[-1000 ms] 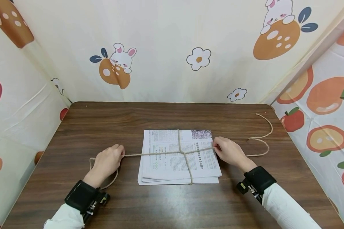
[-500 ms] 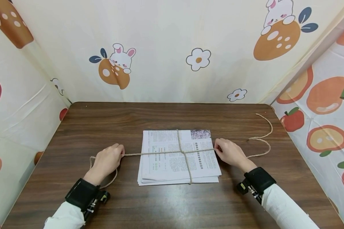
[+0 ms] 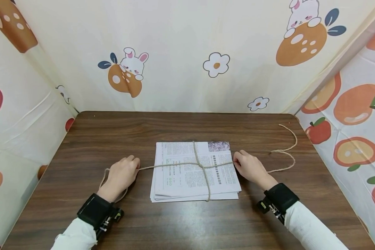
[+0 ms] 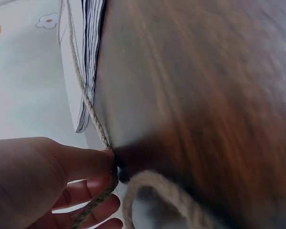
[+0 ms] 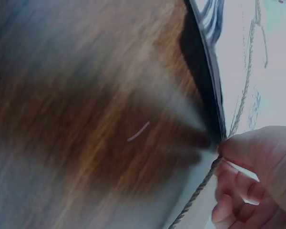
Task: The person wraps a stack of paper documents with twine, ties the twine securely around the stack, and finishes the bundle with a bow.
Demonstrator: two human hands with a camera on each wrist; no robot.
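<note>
A stack of newspapers (image 3: 181, 184) lies on the brown wooden table, with a beige rope (image 3: 175, 164) crossing over its top both ways. Left of the stack, my left hand (image 3: 121, 176) pinches one stretch of the rope between thumb and fingers; the left wrist view shows the rope (image 4: 88, 102) running from the papers into that pinch. At the stack's right edge, my right hand (image 3: 249, 166) pinches the other stretch between thumb and forefinger, as the right wrist view shows with the rope (image 5: 200, 188) trailing below. Whatever runs under the stack is hidden.
The rope's loose tail (image 3: 292, 139) curls over the right side of the table (image 3: 187, 225). Another loose length loops beside the left wrist. Printed curtains (image 3: 181, 69) stand behind the table and at both sides.
My left hand has shifted slightly right toward the stack, and the rope between it and the crossing now sags a little. The right hand stays nearly in place.
</note>
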